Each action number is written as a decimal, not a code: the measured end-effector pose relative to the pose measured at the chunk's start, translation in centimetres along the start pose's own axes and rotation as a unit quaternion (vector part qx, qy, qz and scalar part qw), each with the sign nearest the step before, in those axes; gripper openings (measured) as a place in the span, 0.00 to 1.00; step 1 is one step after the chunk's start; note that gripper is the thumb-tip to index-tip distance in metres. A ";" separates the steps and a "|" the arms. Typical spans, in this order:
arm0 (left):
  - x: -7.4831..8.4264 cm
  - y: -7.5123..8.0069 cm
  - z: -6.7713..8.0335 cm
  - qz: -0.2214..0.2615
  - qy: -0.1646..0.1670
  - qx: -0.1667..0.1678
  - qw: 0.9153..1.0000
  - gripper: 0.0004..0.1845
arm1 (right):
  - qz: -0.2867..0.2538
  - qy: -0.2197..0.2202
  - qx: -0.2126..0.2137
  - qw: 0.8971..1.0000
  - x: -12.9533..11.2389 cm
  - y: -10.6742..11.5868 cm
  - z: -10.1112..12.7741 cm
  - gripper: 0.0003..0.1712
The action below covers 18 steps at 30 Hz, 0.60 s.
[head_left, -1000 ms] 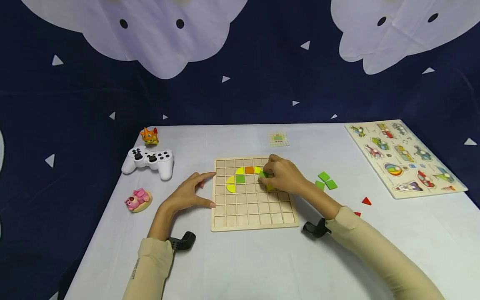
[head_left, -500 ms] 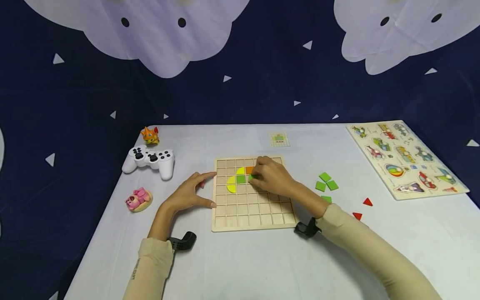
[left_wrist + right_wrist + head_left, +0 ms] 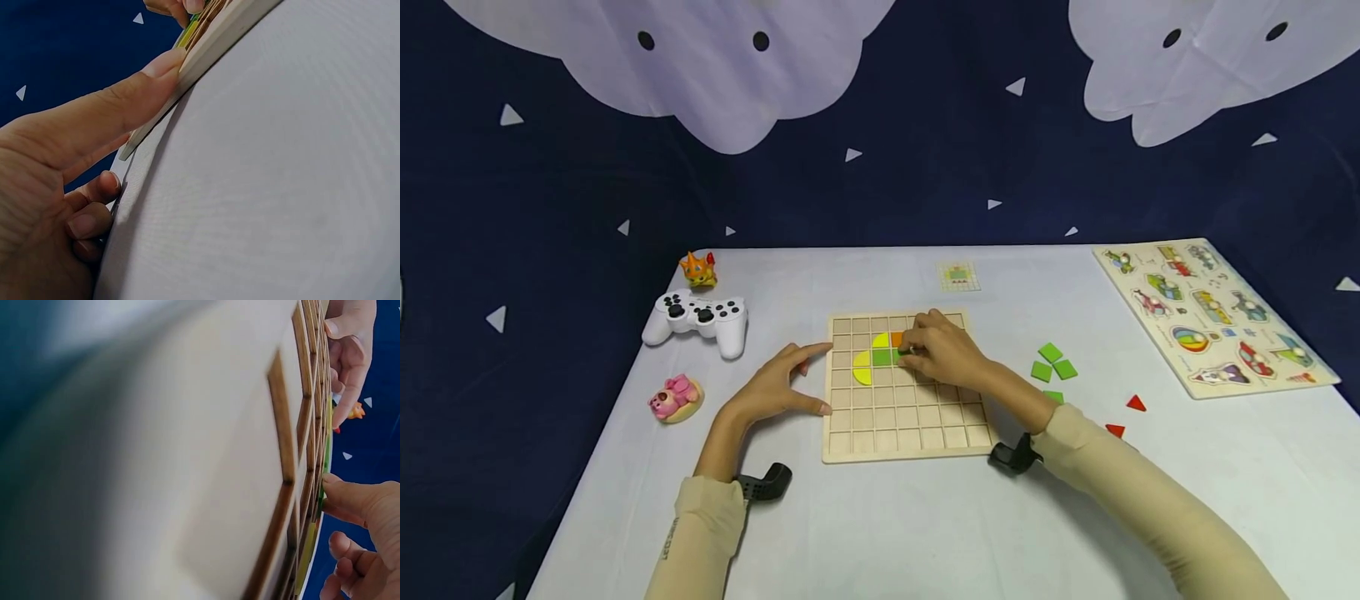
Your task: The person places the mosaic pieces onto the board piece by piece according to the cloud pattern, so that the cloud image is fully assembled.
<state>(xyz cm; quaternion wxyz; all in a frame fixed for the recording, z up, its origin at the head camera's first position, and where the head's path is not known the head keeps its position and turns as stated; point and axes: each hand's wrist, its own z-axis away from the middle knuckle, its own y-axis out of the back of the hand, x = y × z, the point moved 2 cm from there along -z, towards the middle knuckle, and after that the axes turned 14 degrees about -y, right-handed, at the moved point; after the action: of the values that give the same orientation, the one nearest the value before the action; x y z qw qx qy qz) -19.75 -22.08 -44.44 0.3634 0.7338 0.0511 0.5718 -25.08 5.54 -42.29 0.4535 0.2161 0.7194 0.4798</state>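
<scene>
A wooden grid board (image 3: 917, 417) lies at the middle of the white table. Its upper rows hold yellow quarter-circle tiles (image 3: 862, 368), a green square (image 3: 881, 357) and an orange tile (image 3: 896, 338). My right hand (image 3: 907, 353) rests on the board with curled fingers, pinching a green square tile (image 3: 898, 355) down beside the seated green square. In the right wrist view its thumb (image 3: 350, 497) presses at the tiles' edge. My left hand (image 3: 824, 377) braces the board's left edge, index finger and thumb straight. In the left wrist view the thumb (image 3: 144, 84) lies against the rim (image 3: 215, 40).
Loose green squares (image 3: 1049, 362) and two red triangles (image 3: 1136, 403) lie right of the board. A white game controller (image 3: 698, 317), an orange toy (image 3: 698, 268) and a pink toy (image 3: 675, 397) sit on the left. A peg puzzle (image 3: 1213, 312) and a small pattern card (image 3: 958, 277) lie farther back.
My right hand has carried the green tile leftward across the board, from the right columns to beside the seated green square. The left hand has stayed put.
</scene>
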 end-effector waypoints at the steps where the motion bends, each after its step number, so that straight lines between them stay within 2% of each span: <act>1: 0.0 0.0 0.0 0.000 0.001 -0.001 1.000 0.52 | 0.007 0.000 0.003 1.000 0.0 0.1 0.1 0.09; 6: -0.1 -0.1 -0.1 0.002 0.007 0.001 1.000 0.52 | 0.041 0.003 0.022 0.999 -0.5 0.4 0.3 0.12; 10: -0.2 -0.2 -0.1 0.004 0.005 0.000 1.000 0.52 | 0.037 -0.006 0.038 0.999 -0.1 1.2 0.8 0.16; 18: -0.1 -0.2 -0.1 0.002 -0.005 0.003 1.000 0.52 | 0.039 -0.076 0.047 0.995 3.8 3.6 3.3 0.20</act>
<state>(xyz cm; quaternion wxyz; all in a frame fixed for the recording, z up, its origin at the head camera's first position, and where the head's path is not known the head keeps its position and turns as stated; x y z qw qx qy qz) -19.77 -21.95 -44.67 0.3603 0.7379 0.0494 0.5686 -24.61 11.63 -41.24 0.4774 0.3008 0.6955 0.4449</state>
